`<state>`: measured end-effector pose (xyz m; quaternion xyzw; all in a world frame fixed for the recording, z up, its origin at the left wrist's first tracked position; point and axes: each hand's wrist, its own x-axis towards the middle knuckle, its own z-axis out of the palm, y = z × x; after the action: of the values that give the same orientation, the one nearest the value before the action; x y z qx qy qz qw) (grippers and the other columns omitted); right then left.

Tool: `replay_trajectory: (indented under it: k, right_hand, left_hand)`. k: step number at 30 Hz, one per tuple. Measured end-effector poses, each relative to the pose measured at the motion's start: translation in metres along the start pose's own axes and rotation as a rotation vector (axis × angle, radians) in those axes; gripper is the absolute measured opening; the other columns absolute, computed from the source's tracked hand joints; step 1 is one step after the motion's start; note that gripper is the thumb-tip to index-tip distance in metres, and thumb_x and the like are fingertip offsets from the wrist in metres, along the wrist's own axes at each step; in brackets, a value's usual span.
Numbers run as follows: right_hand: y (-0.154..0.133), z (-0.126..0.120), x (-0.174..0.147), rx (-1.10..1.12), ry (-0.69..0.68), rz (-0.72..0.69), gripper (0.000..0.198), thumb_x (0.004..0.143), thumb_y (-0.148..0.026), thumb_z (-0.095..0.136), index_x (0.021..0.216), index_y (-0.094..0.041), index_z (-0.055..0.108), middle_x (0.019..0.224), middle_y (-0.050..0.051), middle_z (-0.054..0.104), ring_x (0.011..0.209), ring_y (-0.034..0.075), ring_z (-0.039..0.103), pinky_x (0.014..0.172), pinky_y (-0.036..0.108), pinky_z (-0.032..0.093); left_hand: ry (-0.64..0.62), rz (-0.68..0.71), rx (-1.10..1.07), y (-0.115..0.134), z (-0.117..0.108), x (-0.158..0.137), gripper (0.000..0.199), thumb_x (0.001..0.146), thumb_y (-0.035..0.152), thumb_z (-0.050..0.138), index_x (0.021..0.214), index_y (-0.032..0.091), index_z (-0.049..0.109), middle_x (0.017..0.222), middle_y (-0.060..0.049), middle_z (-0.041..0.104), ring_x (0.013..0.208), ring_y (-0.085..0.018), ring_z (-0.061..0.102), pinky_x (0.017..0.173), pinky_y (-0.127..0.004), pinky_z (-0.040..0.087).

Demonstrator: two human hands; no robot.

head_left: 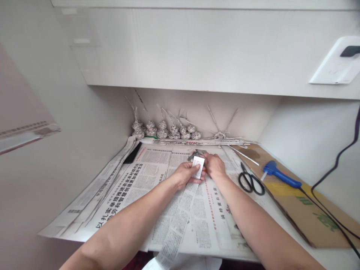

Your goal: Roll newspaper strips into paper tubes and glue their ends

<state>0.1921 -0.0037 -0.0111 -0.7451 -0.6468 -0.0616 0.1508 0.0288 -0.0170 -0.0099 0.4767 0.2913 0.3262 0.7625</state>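
Over the middle of the newspaper-covered table, my left hand is closed on a folded newspaper strip, with the thumb pressed on its pale face. A longer printed length runs from below this hand down past the table's front edge. My right hand is closed at the right side of the folded piece, its fingers curled and partly hidden. Beyond the fingertips, a dark grey patch shows; I cannot tell whether it is loose paper or print. Black-handled scissors lie right of my right hand, blades pointing away.
Several small woven paper gourds stand along the back wall, beside a paper piece with spread spokes. Thin paper sticks lie before them. A blue glue gun with a cord rests on cardboard. A black phone-like slab lies left.
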Motion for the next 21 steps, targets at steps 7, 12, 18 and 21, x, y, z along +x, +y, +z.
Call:
replay_trajectory:
  k: [7, 12, 18, 21]
  right_hand:
    - [0.002, 0.004, -0.003, 0.051, 0.114, -0.131, 0.021, 0.083, -0.034, 0.048, 0.094, -0.021, 0.061, 0.092, 0.007, 0.063, 0.087, 0.021, 0.05, 0.069, 0.027, 0.033]
    - [0.002, 0.007, -0.004, 0.072, 0.162, -0.16, 0.024, 0.082, -0.025, 0.046, 0.103, -0.02, 0.058, 0.093, 0.008, 0.061, 0.089, 0.022, 0.048, 0.071, 0.028, 0.034]
    - [-0.001, 0.001, -0.009, 0.072, 0.103, -0.151, 0.045, 0.072, -0.018, 0.053, 0.117, -0.019, 0.053, 0.099, 0.01, 0.06, 0.091, 0.024, 0.051, 0.073, 0.029, 0.035]
    - [0.0, -0.016, -0.017, 0.071, 0.101, -0.074, 0.062, 0.072, -0.021, 0.054, 0.133, -0.018, 0.041, 0.093, 0.011, 0.062, 0.088, 0.026, 0.053, 0.073, 0.033, 0.036]
  left_hand:
    - [0.012, 0.014, -0.005, -0.005, 0.002, 0.002, 0.031, 0.078, 0.034, 0.063, 0.095, 0.008, 0.063, 0.08, -0.012, 0.067, 0.062, -0.015, 0.065, 0.057, -0.025, 0.055]
    - [0.037, 0.034, -0.009, -0.003, 0.002, 0.001, 0.033, 0.079, 0.038, 0.061, 0.094, 0.009, 0.063, 0.076, -0.01, 0.066, 0.06, -0.014, 0.064, 0.055, -0.026, 0.055]
    - [0.074, 0.019, -0.006, -0.005, 0.003, 0.003, 0.028, 0.08, 0.034, 0.06, 0.095, 0.01, 0.062, 0.082, -0.012, 0.067, 0.066, -0.017, 0.066, 0.056, -0.027, 0.055]
    - [0.053, 0.036, -0.011, -0.006, 0.003, 0.003, 0.028, 0.08, 0.034, 0.06, 0.093, 0.009, 0.063, 0.084, -0.012, 0.067, 0.065, -0.016, 0.065, 0.058, -0.027, 0.055]
